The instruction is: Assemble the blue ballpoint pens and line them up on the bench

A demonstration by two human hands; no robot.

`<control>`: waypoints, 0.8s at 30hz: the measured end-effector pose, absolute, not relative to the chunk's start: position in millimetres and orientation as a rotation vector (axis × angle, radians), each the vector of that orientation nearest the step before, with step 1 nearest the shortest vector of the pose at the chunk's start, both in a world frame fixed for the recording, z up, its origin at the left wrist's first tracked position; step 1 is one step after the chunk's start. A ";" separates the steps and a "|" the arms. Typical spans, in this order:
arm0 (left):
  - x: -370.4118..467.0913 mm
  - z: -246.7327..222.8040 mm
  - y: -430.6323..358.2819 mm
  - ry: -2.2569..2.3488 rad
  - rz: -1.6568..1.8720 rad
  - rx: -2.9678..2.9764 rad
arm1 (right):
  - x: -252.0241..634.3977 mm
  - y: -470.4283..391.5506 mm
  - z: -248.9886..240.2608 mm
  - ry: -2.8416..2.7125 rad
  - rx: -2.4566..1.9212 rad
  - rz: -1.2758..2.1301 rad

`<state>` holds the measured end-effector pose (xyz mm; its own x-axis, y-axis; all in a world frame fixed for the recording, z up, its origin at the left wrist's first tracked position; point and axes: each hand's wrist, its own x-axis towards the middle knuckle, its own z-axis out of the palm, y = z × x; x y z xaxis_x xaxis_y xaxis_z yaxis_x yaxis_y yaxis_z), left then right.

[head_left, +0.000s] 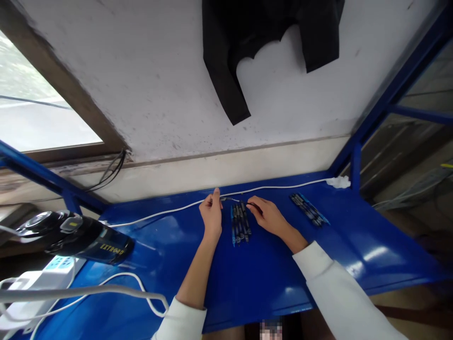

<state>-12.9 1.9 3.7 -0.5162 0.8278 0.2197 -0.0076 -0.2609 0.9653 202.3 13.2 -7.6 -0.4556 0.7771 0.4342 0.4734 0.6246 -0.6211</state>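
My left hand (211, 210) is closed, thumb up, on a small dark pen part whose end shows beside the fingertips. My right hand (266, 215) pinches a thin dark pen piece (250, 204) that points toward the left hand. A slim whitish length shows between the two hands; whether it joins both pieces I cannot tell. Just below the hands, a row of several black and blue pens (239, 224) lies side by side on the blue tabletop (269, 283). A second bunch of pens (308, 208) rests to the right of my right hand.
A black bottle (90, 240) stands at the left beside a white power strip (46, 283). A white cable (163, 213) runs along the wall side, another loops at front left. Crumpled white tissue (339, 182) lies at the back right. Dark clothing (226, 61) hangs above.
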 end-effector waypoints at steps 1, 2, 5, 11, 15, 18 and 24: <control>-16.5 3.3 4.0 1.380 1.865 0.986 | 202.7 13.8 -8.6 -2.113 -0.975 0.531; -19.9 2.6 6.4 1.352 1.896 0.937 | 203.0 14.6 -9.7 -2.092 -0.975 0.517; -26.4 0.2 13.5 1.230 1.976 0.750 | 204.0 16.8 -13.0 -2.032 -0.978 0.485; -25.8 -1.3 17.7 1.081 1.946 0.556 | 204.0 17.5 -13.9 -2.005 -0.999 0.478; -24.2 2.7 13.5 1.107 1.918 0.629 | 203.6 16.7 -13.5 -2.001 -1.008 0.491; -22.7 9.6 9.0 1.182 1.879 0.738 | 203.0 15.5 -12.9 -1.992 -1.006 0.500; -18.4 22.3 1.8 1.259 1.808 0.946 | 200.8 11.7 -8.4 -2.008 -1.006 0.526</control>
<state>-18.4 1.8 22.3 -0.4653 0.8704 0.1609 -0.1512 -0.2572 0.9544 200.8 11.7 -8.4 -0.3531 0.8036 0.4791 0.4653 0.5951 -0.6553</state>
